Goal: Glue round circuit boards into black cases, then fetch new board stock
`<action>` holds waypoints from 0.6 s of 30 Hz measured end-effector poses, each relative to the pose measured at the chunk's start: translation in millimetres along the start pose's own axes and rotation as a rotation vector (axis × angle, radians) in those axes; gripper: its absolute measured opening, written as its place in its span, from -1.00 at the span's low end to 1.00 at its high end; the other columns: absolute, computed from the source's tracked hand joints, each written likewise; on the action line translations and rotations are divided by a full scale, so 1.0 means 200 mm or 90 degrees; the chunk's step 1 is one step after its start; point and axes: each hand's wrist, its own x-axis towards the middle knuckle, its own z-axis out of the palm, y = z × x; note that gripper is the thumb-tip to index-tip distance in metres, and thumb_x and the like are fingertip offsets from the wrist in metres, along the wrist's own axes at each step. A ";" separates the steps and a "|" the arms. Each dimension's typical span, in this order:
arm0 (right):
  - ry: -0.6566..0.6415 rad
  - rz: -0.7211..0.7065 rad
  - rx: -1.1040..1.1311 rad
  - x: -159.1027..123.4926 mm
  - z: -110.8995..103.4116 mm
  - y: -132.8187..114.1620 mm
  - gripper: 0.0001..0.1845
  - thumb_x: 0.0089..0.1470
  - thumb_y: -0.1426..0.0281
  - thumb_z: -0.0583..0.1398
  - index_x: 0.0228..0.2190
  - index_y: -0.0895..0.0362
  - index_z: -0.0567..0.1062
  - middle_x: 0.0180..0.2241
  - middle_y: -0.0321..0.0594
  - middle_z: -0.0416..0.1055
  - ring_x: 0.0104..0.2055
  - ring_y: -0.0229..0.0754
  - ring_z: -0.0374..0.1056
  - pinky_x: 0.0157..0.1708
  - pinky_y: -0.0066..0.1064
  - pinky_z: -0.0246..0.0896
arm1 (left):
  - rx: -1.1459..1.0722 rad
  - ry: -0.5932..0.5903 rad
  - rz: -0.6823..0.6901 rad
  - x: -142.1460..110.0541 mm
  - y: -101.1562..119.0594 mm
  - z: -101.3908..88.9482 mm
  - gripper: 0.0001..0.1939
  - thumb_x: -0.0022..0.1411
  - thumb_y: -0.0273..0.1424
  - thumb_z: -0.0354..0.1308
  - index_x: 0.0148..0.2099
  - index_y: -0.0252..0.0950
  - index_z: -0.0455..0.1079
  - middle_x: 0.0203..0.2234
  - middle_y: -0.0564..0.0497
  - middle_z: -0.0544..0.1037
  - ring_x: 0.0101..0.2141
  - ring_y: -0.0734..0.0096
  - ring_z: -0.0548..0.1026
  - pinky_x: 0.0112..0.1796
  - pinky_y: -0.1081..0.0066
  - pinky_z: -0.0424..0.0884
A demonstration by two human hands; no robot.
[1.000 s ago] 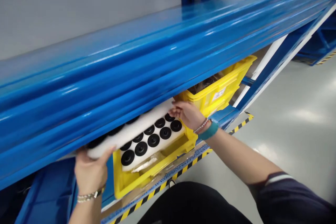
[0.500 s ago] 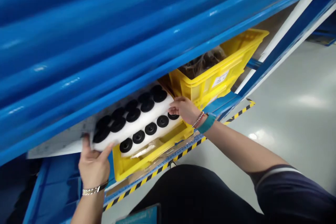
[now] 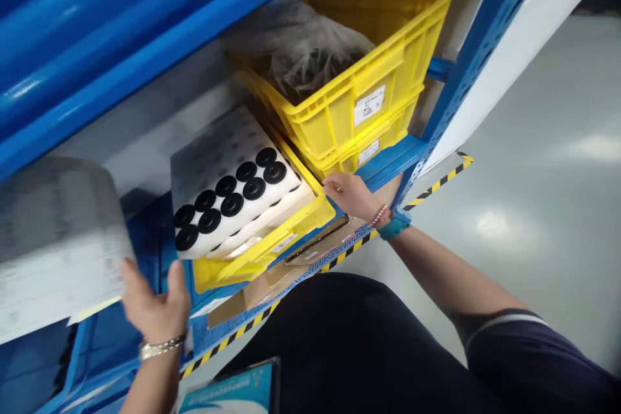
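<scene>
A white foam tray (image 3: 257,207) holding several black round rubber-looking parts (image 3: 231,204) rests in a low yellow bin (image 3: 262,272). A translucent sheet (image 3: 218,142) covers its rear rows. My left hand (image 3: 155,304) is off the tray's near left corner, thumb and fingers spread, holding nothing. Its fingertips are close to a hanging printed paper sheet (image 3: 58,246); whether they touch it I cannot tell. My right hand (image 3: 353,195) is just right of the bin, fingers loosely bent and a little apart, with nothing visible in them.
Stacked yellow crates (image 3: 334,129) stand to the right; the upper one contains a clear plastic bag (image 3: 310,45). A blue shelf beam (image 3: 145,32) crosses overhead, and a blue upright (image 3: 480,58) stands at the right. Flattened cardboard (image 3: 257,294) lies along the shelf's front edge.
Both hands have come away from the foam tray, which now sits squarely over the bin's lower foam layer. The view has shifted, showing more of the crates and shelf.
</scene>
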 end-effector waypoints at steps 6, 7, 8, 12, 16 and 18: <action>-0.017 0.020 0.012 -0.16 0.07 0.07 -0.81 0.05 0.42 0.09 -0.30 0.19 0.46 -0.30 -0.10 0.42 -0.25 -0.16 0.31 -0.19 -0.35 0.17 | -0.001 -0.113 0.187 -0.14 0.21 0.16 -0.16 0.05 -0.13 0.09 0.26 -0.48 -0.07 0.12 -0.38 0.18 0.12 -0.16 0.14 0.05 0.02 0.13; -0.022 0.017 0.014 -0.18 0.09 0.06 -0.80 0.03 0.42 0.11 -0.28 0.20 0.46 -0.29 -0.09 0.42 -0.25 -0.17 0.32 -0.18 -0.35 0.18 | 0.002 -0.129 0.203 -0.14 0.23 0.18 -0.17 0.06 -0.12 0.08 0.25 -0.51 -0.05 0.09 -0.42 0.22 0.09 -0.20 0.18 0.03 -0.01 0.15; -0.026 0.015 0.018 -0.19 0.11 0.06 -0.79 0.03 0.42 0.12 -0.27 0.20 0.46 -0.28 -0.09 0.42 -0.25 -0.18 0.32 -0.17 -0.36 0.19 | 0.009 -0.145 0.211 -0.12 0.25 0.21 -0.16 0.06 -0.11 0.07 0.24 -0.54 -0.03 0.02 -0.47 0.30 0.04 -0.24 0.25 -0.01 -0.05 0.19; -0.009 0.035 0.037 -0.21 0.18 0.08 -0.73 0.10 0.32 0.08 -0.23 0.19 0.46 -0.19 -0.08 0.37 -0.25 -0.24 0.32 -0.15 -0.41 0.20 | 0.022 -0.173 0.257 -0.02 0.32 0.29 -0.14 0.04 -0.05 0.05 0.21 -0.59 0.04 -0.22 -0.48 0.45 -0.16 -0.32 0.40 -0.14 -0.14 0.25; -0.009 0.053 0.041 -0.20 0.21 0.14 -0.71 0.13 0.31 0.04 -0.26 0.20 0.48 -0.26 -0.11 0.40 -0.25 -0.25 0.32 -0.16 -0.44 0.20 | -0.011 -0.137 0.226 0.09 0.42 0.32 -0.19 0.02 -0.02 0.06 0.23 -0.37 0.06 -0.10 -0.38 0.42 -0.09 -0.36 0.34 -0.14 -0.20 0.22; -0.018 0.056 0.037 -0.20 0.21 0.18 -0.71 0.13 0.31 0.04 -0.27 0.21 0.48 -0.28 -0.12 0.40 -0.26 -0.25 0.32 -0.19 -0.46 0.20 | -0.075 -0.127 0.161 0.16 0.47 0.31 -0.21 -0.02 -0.03 0.10 0.23 -0.22 0.08 -0.10 -0.27 0.45 -0.06 -0.36 0.30 -0.10 -0.24 0.17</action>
